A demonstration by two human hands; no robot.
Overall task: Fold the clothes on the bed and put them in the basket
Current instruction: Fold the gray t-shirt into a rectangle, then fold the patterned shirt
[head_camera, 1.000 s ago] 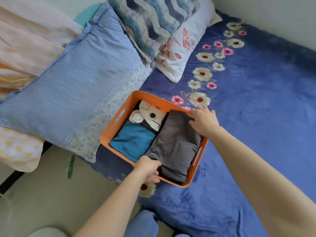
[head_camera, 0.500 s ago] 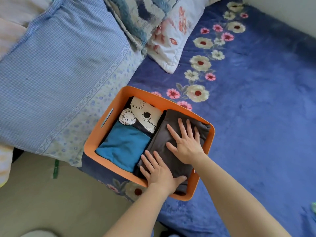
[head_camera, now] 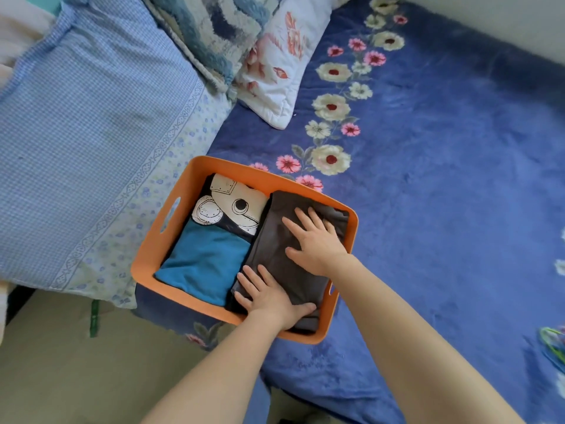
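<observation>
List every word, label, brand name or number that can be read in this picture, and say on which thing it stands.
None: no readable text shows anywhere in the view.
The printed shirt in the orange basket bears only a drawing, with no letters.
The grey garment, the blue garment, the checked pillow and the flowered blanket show patterns or plain cloth, and no label.

no readable text, labels, brands or numbers on anything in view
</observation>
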